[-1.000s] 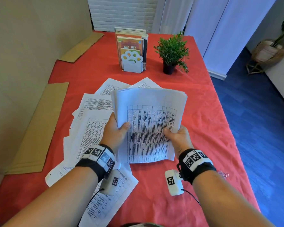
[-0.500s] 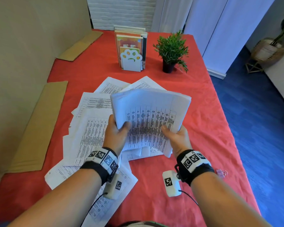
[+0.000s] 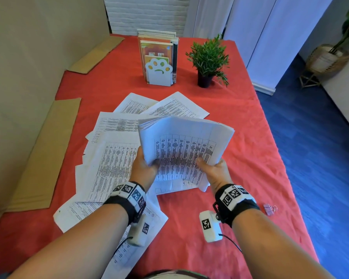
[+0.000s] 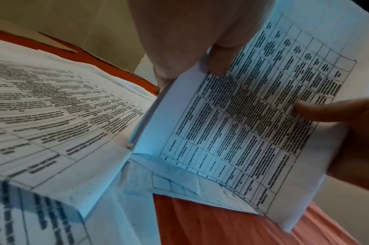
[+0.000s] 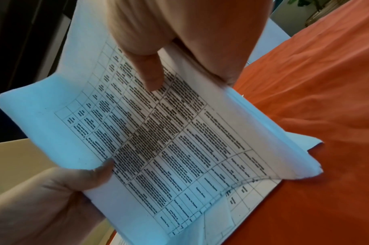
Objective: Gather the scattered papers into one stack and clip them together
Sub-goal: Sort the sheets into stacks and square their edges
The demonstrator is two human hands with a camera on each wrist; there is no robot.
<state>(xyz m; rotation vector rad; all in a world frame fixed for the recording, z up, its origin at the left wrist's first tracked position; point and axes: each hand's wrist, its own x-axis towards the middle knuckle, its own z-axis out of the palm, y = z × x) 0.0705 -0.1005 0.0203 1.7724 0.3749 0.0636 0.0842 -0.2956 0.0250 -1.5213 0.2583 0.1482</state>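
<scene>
A sheaf of printed papers (image 3: 181, 146) stands tilted on its lower edge on the red tablecloth (image 3: 240, 121), held on both sides. My left hand (image 3: 143, 168) grips its left edge with the thumb on the front sheet (image 4: 242, 116). My right hand (image 3: 214, 170) grips the right edge, thumb on the printed table (image 5: 158, 140). Several loose sheets (image 3: 113, 158) lie spread flat to the left and behind the sheaf, and one sheet (image 3: 113, 216) lies under my left forearm. A small pink binder clip (image 3: 270, 209) lies on the cloth beside my right wrist.
A white paw-shaped bookend with books (image 3: 158, 63) and a small potted plant (image 3: 209, 61) stand at the table's far end. Cardboard pieces (image 3: 44, 156) line the left side along a beige wall. The table's right edge drops to blue floor (image 3: 320, 148).
The sheaf has tipped forward and dropped lower, its bottom edge now on the table; the top bends away from me. Both hands keep their hold on its sides.
</scene>
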